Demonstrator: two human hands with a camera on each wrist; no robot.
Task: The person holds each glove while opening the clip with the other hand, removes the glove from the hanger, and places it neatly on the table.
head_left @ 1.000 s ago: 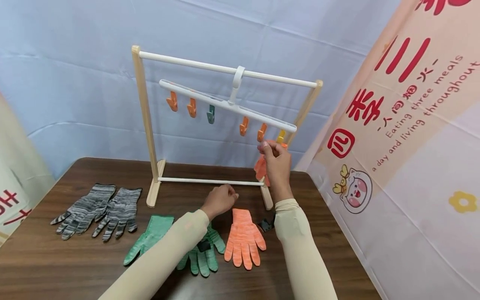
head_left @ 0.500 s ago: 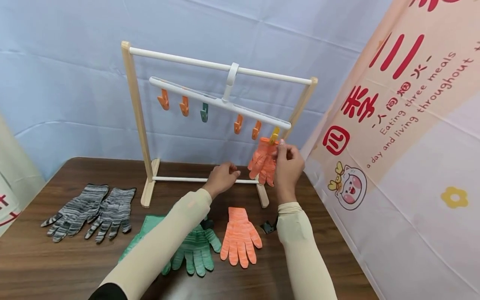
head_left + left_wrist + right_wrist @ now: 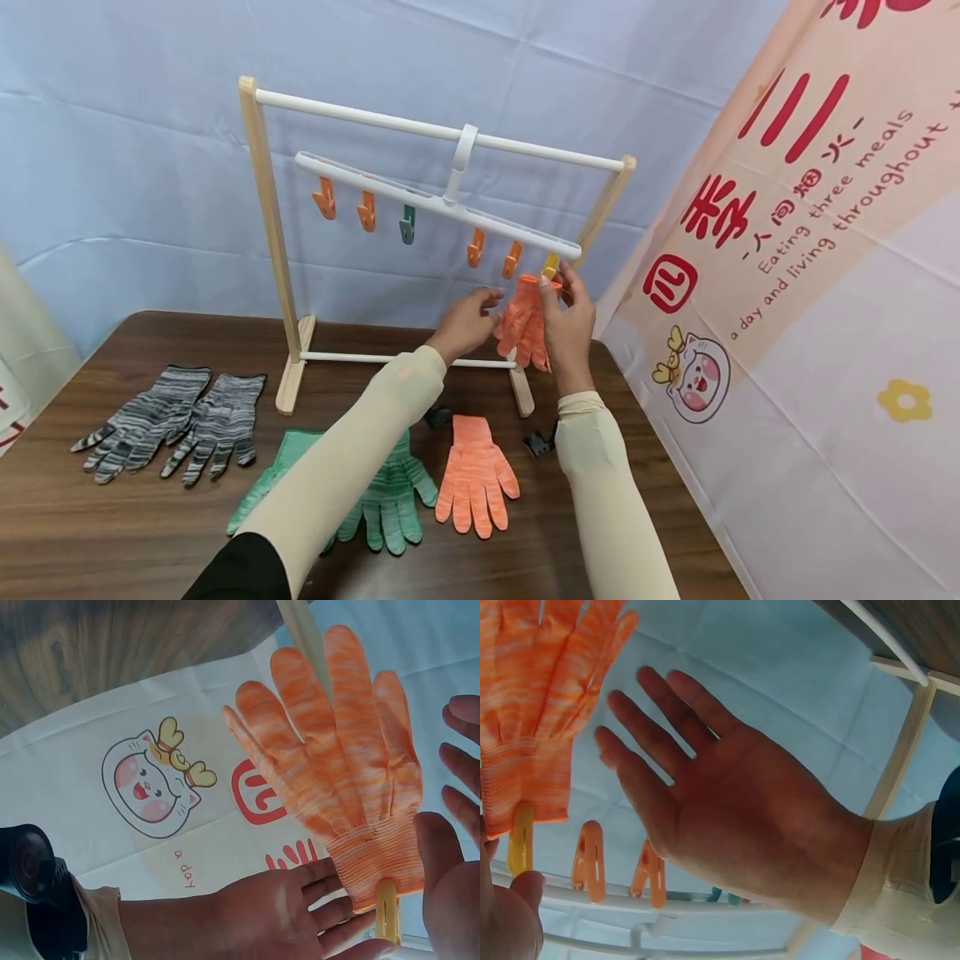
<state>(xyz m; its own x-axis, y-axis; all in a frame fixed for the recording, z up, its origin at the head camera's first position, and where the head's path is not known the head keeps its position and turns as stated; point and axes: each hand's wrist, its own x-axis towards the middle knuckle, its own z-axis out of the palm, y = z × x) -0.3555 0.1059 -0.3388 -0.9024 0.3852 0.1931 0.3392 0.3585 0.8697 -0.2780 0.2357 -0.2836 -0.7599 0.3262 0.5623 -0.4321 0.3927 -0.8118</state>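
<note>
An orange knit glove hangs, fingers down, from a yellow clothespin at the right end of a white hanger. Around that clothespin is my right hand, thumb in front by the cuff, fingers spread behind it in the left wrist view. My left hand is just left of the hanging glove; the right wrist view shows its palm and straight, parted fingers with nothing in them. Several orange clothespins and a green one on the hanger hold nothing.
A wooden stand with white rods carries the hanger. On the brown table lie another orange glove, green gloves partly under my left sleeve, and two grey striped gloves. A printed cloth borders the right.
My right hand moved right, off the cuff, then came back around the yellow clothespin. The left hand rose toward the hanging glove, its fingers loosening. The head view shifted slightly.
</note>
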